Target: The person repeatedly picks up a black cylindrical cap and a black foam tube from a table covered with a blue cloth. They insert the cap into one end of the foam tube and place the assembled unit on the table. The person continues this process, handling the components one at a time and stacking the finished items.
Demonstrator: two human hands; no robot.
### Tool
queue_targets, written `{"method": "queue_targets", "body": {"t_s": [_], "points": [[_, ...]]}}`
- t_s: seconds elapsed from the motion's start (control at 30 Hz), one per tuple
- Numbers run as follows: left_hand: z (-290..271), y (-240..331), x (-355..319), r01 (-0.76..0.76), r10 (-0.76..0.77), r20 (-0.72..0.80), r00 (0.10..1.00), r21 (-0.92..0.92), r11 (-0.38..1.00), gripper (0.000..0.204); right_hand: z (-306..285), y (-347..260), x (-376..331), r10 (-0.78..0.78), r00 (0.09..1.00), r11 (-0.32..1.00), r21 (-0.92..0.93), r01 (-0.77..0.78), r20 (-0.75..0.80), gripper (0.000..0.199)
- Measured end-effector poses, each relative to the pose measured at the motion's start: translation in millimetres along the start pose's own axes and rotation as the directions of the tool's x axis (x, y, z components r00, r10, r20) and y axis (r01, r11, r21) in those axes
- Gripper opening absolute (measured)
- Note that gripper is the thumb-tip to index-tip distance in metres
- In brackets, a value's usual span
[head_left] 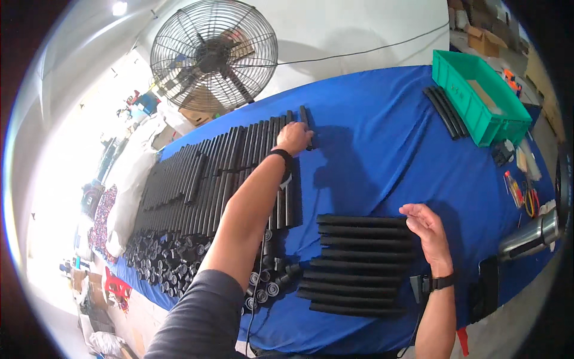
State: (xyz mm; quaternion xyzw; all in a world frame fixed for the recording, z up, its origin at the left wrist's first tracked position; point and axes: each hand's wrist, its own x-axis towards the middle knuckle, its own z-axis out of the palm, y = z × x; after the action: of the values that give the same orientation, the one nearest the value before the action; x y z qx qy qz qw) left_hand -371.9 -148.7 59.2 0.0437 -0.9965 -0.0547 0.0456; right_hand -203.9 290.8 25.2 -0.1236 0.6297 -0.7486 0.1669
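My left hand (pixel 293 139) is stretched out to the far right corner of a wide bed of black tubes (pixel 230 152). Its fingers close over one black tube (pixel 304 113), which lies slightly apart from the rest; part of it is hidden under the hand. My right hand (pixel 429 232) is held open beside the right ends of a second group of black tubes (pixel 362 260), laid crosswise nearer to me. The fingers of that hand are slightly bent, and nothing shows in them.
Many small black round caps (pixel 179 263) are heaped below the long tubes. A green crate (pixel 478 99) stands at the far right, with a few tubes (pixel 445 113) beside it. Pliers (pixel 531 200) and a metal cylinder (pixel 529 236) lie at the right. Behind the blue-covered table (pixel 371 161) is a fan (pixel 213 57).
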Motion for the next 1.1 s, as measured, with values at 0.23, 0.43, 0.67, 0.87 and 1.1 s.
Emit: {"method": "queue_targets", "body": {"t_s": [0.23,0.43,0.67,0.87,1.1], "points": [[8.1,13.6,16.7,0.205,-0.21,0.144,0.967,0.047,0.978,0.062,1.0,3.5,1.3,-0.038,0.999,0.999,0.001,0.038,0.004,0.028],[-5.8,18.6,21.4,0.221,-0.238,0.221,0.946,0.099,0.97,0.066,-2.3,7.5,2.7,-0.057,0.998,0.998,0.005,0.057,-0.007,0.026],[-2.2,4.7,26.0,0.179,-0.214,0.187,0.959,0.186,0.966,0.071,-0.6,4.7,3.6,-0.04,0.999,0.999,0.029,0.04,0.004,0.022],[1.6,23.5,24.5,0.174,-0.185,0.177,0.967,0.076,0.982,0.054,-1.9,1.6,1.8,-0.034,0.999,0.998,0.05,0.034,-0.003,0.023],[23.2,52.1,-26.1,-0.239,0.263,0.196,0.945,-0.136,0.961,0.038,-7.8,13.4,7.1,-0.04,0.986,0.973,0.217,0.075,-0.162,0.038]]}}
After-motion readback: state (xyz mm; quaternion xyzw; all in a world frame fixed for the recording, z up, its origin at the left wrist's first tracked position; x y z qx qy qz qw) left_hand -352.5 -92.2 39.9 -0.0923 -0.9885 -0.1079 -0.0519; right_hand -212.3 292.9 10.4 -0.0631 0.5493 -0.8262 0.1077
